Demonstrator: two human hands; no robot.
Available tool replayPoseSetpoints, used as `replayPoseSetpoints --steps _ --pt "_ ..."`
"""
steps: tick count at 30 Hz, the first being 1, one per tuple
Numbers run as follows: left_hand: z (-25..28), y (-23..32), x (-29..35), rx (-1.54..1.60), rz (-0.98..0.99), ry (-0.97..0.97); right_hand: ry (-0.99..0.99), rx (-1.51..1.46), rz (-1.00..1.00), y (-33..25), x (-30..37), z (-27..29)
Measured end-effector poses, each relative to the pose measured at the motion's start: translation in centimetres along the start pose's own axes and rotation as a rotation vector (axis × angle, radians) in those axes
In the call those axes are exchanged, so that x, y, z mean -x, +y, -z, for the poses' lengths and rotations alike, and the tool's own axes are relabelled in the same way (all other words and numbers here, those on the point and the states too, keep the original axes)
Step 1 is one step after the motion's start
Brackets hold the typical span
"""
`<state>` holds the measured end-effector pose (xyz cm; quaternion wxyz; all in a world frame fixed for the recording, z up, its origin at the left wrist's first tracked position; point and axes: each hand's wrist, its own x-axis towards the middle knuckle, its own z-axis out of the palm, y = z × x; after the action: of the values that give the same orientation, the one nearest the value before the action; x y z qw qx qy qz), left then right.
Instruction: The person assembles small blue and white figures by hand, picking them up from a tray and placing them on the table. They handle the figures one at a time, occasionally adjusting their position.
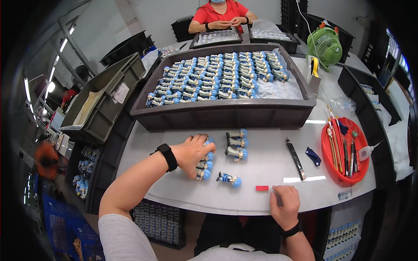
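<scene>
My left hand (191, 154), with a black band on its wrist, is closed over a row of small blue-haired figurines (203, 165); its palm and fingers hide much of them. Beside this row lie several more figurines (237, 142) stacked in a short column. A single figurine (229, 179) in blue rests apart, nearer to me. My right hand (285, 206) lies at the table's front edge with its fingers curled, and nothing shows in it. Just left of its fingertips is a small red block (262, 188).
A large grey tray (222, 115) full of figurines spans the table's back. To the right are black tweezers (296, 159), a dark blue piece (313, 156) and a red basket (364, 167) of brushes. A green fan (324, 47) stands behind. Across the table sits a person in red (222, 15).
</scene>
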<state>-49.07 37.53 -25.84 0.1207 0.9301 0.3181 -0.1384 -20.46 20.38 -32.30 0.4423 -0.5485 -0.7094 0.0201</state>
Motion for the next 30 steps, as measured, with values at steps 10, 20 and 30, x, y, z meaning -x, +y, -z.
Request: replayPoseSetpoints --steps 10,20,30 --pt "-1.9 6.5 -0.5 -0.023 -0.299 0.237 0.014 0.034 -0.031 -0.1 -0.1 0.0" --pt "-0.5 5.0 -2.9 -0.341 -0.197 0.470 0.015 0.042 -0.015 -0.1 0.0 0.1" --pt "15.6 -0.8 -12.2 0.152 -0.155 0.466 0.002 0.000 -0.029 -0.1 -0.4 0.2"
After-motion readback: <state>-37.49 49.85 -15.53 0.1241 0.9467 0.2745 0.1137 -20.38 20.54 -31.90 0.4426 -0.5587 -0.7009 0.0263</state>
